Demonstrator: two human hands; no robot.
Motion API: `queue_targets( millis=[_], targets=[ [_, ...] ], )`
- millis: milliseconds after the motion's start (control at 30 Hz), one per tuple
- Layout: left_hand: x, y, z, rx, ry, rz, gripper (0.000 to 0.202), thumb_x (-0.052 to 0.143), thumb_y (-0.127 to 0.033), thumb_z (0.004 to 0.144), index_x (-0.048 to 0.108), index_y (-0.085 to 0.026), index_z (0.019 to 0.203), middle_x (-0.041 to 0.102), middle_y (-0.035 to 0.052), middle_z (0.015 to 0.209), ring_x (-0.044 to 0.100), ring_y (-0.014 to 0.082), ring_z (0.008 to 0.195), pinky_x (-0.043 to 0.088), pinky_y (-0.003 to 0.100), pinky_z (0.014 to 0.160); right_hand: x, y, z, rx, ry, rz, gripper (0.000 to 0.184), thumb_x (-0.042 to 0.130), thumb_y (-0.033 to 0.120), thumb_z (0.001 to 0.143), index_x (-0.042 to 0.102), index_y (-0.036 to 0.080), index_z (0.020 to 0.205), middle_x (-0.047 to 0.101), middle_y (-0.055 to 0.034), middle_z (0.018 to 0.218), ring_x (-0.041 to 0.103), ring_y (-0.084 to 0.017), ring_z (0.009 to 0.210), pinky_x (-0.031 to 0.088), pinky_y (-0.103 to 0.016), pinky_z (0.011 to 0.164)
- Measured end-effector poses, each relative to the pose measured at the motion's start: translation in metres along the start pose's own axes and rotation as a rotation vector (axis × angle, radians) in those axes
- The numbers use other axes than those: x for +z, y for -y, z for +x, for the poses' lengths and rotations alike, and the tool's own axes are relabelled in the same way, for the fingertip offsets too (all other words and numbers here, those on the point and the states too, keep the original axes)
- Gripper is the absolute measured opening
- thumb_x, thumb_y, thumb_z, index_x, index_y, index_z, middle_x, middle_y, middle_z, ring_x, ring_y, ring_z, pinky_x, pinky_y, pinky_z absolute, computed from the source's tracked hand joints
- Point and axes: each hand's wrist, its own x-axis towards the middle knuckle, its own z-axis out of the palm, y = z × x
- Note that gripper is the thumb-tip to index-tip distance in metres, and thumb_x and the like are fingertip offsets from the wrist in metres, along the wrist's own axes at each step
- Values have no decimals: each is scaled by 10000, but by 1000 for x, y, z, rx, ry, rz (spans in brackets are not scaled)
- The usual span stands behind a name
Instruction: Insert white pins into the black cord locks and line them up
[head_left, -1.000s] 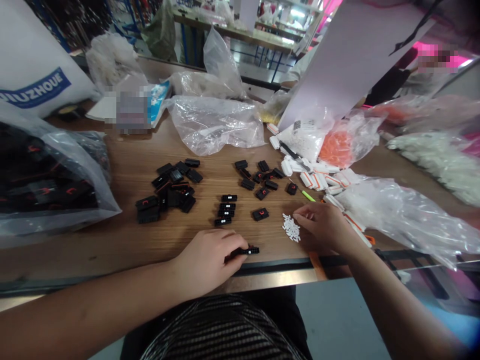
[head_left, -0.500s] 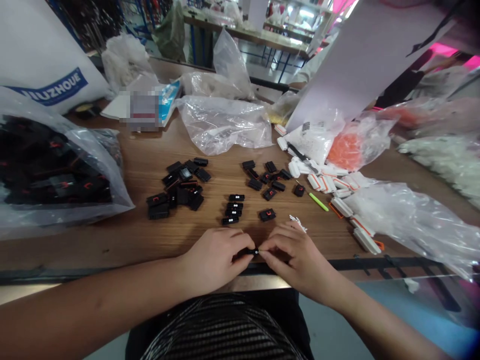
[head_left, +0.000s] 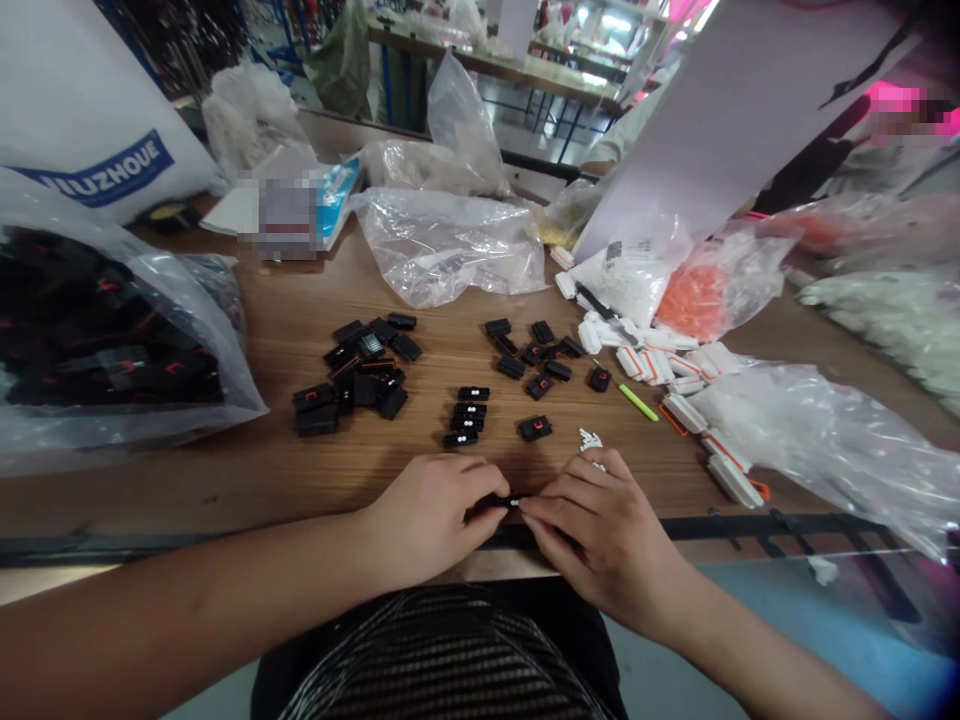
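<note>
My left hand (head_left: 442, 515) is closed, with thumb and forefinger pinching a small black plastic connector (head_left: 513, 502) close above the table's front edge. White shows on the connector's visible face. My right hand (head_left: 604, 530) meets the connector's right end, its thumb and forefinger drawn together; whatever lies between those fingertips is hidden. Just beyond the right hand is a little heap of small white plugs (head_left: 590, 438). Ahead of the hands, several black connectors with paired white dots (head_left: 468, 423) are lined up in a column. A single black connector with a red clip (head_left: 535, 428) lies to their right.
Loose black connectors form a left pile (head_left: 367, 375) and a right group (head_left: 555, 358). A bag of black connectors (head_left: 112, 330) stands at left. A green pen-like tool (head_left: 638, 402) lies near white-and-orange connectors (head_left: 649, 365). Clear plastic bags (head_left: 450, 245) lie behind.
My right hand's fingers have shifted slightly and now lie straighter against the connector's end. The left hand and the connector have hardly moved.
</note>
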Motion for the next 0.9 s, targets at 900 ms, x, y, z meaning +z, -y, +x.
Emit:
queue_targets(
  millis=[900],
  targets=[
    [-33,-6,0,253,-480,-154,78,603,-98,859,631,-170,861,636,19,794,601,128,705,508,252,648,22,3,55,-18,8,-80,186,546,245,939,725,194,946,710,-36,753,591,-192,735,353,-381,800]
  ],
)
